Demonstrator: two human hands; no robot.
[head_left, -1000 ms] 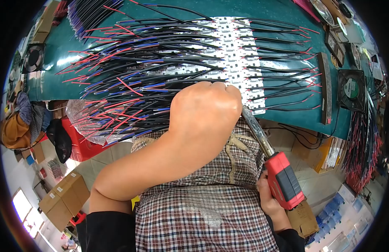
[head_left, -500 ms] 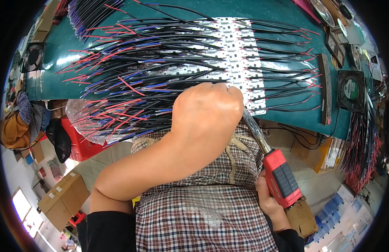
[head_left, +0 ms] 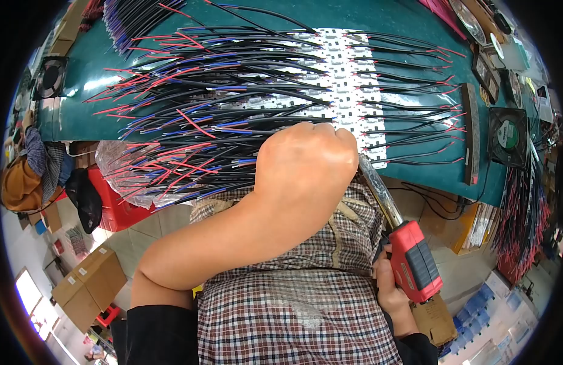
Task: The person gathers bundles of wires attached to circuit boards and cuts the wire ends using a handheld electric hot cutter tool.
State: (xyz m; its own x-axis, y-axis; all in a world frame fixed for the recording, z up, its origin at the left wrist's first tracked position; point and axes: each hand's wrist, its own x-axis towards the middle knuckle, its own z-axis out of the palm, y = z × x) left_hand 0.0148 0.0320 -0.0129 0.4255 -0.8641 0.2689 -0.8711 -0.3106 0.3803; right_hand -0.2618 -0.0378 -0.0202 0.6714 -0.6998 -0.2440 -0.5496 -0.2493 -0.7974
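On the green surface (head_left: 403, 17) lie white boards (head_left: 341, 76), the left hand (head_left: 309, 155) curled over their near end, grip hidden, the right hand (head_left: 391, 287) clamped on a red tool (head_left: 418, 261).

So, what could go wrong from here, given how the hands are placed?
The red-and-black pistol-shaped tool in the right hand has its slender metal barrel right beside the left hand; if hot, it might burn that hand. The left hand seems to hide the barrel's far end, so a slip could go unseen. Loose black, red and blue wires crowd that hand and might snag, dragging the white circuit boards askew.
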